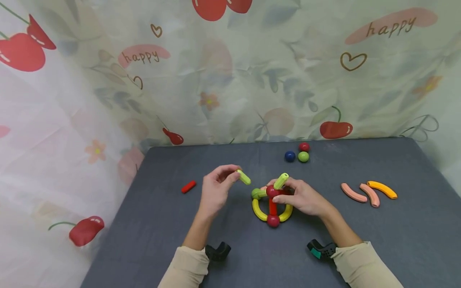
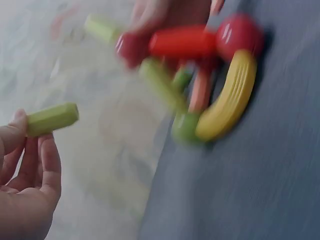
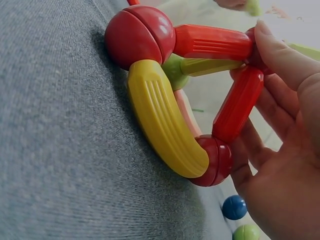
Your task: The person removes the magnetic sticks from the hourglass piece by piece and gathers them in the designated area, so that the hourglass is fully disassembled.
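Note:
My left hand (image 1: pixel 216 190) pinches a short light green rod (image 1: pixel 244 177) between thumb and fingers, up and left of a ball-and-rod toy frame. That rod (image 2: pixel 52 120) juts out past the fingertips in the left wrist view. My right hand (image 1: pixel 306 198) grips the frame at its top red ball (image 1: pixel 273 191), from which another light green rod (image 1: pixel 281 181) sticks up. Below, red rods (image 3: pixel 212 41) slope down to red balls (image 3: pixel 140 37) at the base. Curved yellow rods (image 3: pixel 165 120) and a green ball (image 1: pixel 255 194) join the base ring, partly hidden behind the hand.
A red rod (image 1: pixel 189 187) lies to the left. Loose blue (image 1: pixel 289 156), red (image 1: pixel 304 147) and green balls (image 1: pixel 303 156) sit near the back edge. Two pink curved rods (image 1: pixel 353 193) and an orange curved rod (image 1: pixel 382 189) lie right on the grey table (image 1: pixel 245 260).

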{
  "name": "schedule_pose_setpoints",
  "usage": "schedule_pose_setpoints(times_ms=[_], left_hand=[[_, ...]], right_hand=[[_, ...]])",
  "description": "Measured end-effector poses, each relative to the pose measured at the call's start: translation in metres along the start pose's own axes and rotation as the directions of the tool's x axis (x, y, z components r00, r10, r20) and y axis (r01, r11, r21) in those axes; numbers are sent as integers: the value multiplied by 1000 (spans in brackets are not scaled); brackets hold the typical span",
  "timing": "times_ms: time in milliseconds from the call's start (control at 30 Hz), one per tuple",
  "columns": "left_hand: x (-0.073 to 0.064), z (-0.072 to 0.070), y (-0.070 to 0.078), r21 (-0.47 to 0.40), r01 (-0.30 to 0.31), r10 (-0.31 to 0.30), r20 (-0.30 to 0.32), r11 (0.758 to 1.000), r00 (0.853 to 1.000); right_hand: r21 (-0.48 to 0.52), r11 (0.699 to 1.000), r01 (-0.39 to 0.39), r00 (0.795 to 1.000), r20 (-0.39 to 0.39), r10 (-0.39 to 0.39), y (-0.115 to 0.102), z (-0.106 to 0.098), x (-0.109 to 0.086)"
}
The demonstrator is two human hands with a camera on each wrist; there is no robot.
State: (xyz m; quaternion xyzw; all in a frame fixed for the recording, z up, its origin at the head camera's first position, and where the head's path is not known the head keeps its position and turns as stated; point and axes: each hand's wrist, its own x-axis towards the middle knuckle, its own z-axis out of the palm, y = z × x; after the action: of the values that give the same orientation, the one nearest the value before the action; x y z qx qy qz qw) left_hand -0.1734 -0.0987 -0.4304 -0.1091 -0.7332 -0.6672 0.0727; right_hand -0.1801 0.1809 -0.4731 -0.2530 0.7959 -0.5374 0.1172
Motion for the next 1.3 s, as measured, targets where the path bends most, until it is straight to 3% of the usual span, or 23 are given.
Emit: schedule_pose_setpoints(times_ms=[100,200,367,433,500,567,733,900,967,1033,1200,1300], left_hand=[[7,-28,-3,74,21,-14,-94,997,995],[14,-61,-10,153,112,-82,-192,982,978],[26,-113,-31,226,336,-255,-323,914,911],[29,-127,-42,225,392,-302,-350,892,887],[30,-137,-52,223,426,-330,-363,877,871],[28,-144,-60,242,448,-347,-364,861,864],[25,-154,-66,391,453,-319,-362,801,876],[25,-149,-59,546,421,-243,-369,724,897],[24,-140,-51,577,384,-207,-350,720,914],[24,-125,-41,578,334,-174,-315,745,933],[19,-69,-12,502,175,-98,-176,847,979],[15,-29,2,473,80,-43,-88,877,995]], right_hand=[[0,1000,-16,1000,3,16,-1,-1,0],[0,999,-32,999,7,32,-3,-2,0],[3,999,-43,999,8,43,-5,-3,1],[10,999,-40,999,10,40,-5,-3,1],[7,999,-44,999,9,44,-4,-2,0],[8,999,-46,999,9,46,-3,-1,0],[7,999,-40,999,4,40,-1,0,0],[9,999,-33,999,2,33,0,-1,1],[12,999,-33,999,5,33,0,-1,1],[13,999,-34,999,5,34,-1,-2,1],[20,999,-30,999,16,30,-1,-2,0],[23,1000,-16,999,29,15,1,-2,0]])
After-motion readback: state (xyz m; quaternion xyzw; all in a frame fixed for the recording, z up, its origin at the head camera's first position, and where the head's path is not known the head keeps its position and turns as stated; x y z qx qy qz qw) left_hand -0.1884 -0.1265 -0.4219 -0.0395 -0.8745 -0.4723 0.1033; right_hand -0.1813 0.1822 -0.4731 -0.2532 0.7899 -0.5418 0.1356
